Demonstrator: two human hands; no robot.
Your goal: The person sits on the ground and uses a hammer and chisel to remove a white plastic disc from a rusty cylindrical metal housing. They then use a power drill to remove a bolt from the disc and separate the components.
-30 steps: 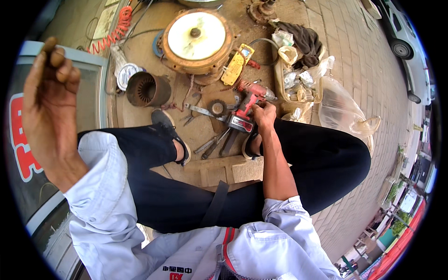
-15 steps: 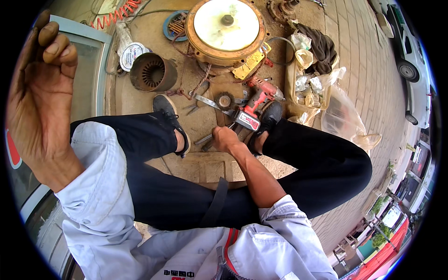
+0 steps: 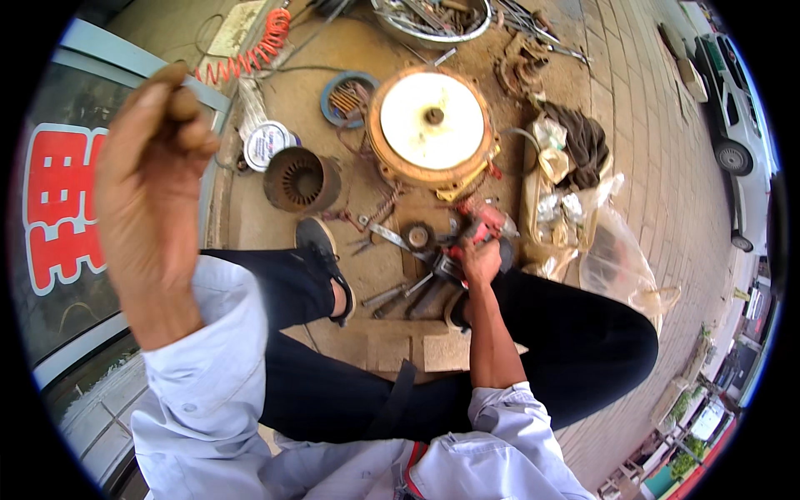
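My left hand (image 3: 150, 192) is raised at the left, fingers curled toward the thumb; whatever lies between them is too unclear to name. My right hand (image 3: 479, 260) grips the handle of a red cordless impact driver (image 3: 490, 218) low over the floor. Beside it lie a round dark toothed part (image 3: 417, 236), a metal strip (image 3: 382, 229) and hand tools (image 3: 387, 300). Above these is a rusty round housing (image 3: 379, 137) with a white disc (image 3: 421, 108) and centre hub, partly covering a yellow item (image 3: 457, 191).
A hollow cylinder (image 3: 282, 187), lidded tub (image 3: 265, 148), blue dish (image 3: 332, 115) and metal basin (image 3: 433, 33) surround the housing. A coiled red hose (image 3: 275, 33) runs by a glass door (image 3: 62, 100). A bagged crate (image 3: 554, 237) stands right; a car (image 3: 737, 133) is parked beyond.
The view has shifted. My right hand left the driver, reached down among the tools half a second ago, and is now back on its handle. My left hand stays raised, its fingers somewhat more bunched.
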